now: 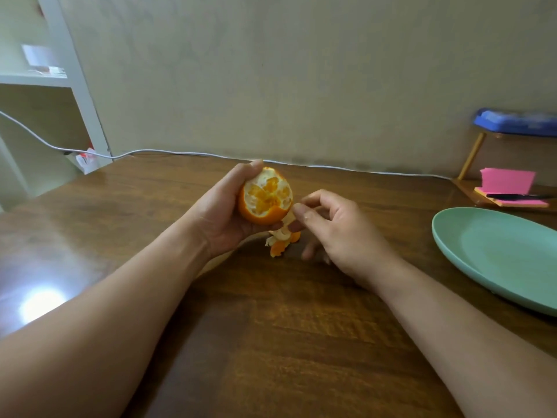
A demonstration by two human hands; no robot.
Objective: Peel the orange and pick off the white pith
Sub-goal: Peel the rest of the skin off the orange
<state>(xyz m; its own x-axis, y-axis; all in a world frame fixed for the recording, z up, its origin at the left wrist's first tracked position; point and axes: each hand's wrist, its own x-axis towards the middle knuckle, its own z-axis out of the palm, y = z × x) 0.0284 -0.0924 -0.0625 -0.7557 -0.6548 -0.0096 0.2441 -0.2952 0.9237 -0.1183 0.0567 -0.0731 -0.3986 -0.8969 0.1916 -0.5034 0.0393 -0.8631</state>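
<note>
Left hand (223, 212) grips half-peeled orange (265, 197), white pith exposed. Right hand (334, 230) pinches peel strip (281, 239) hanging just below orange, over worktop (271, 327). Green plate (497, 251) right of right hand.

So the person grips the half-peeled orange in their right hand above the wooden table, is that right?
Not quite: the head view shows the left hand gripping the half-peeled orange above the wooden table. The right hand pinches a strip of peel instead.
</note>
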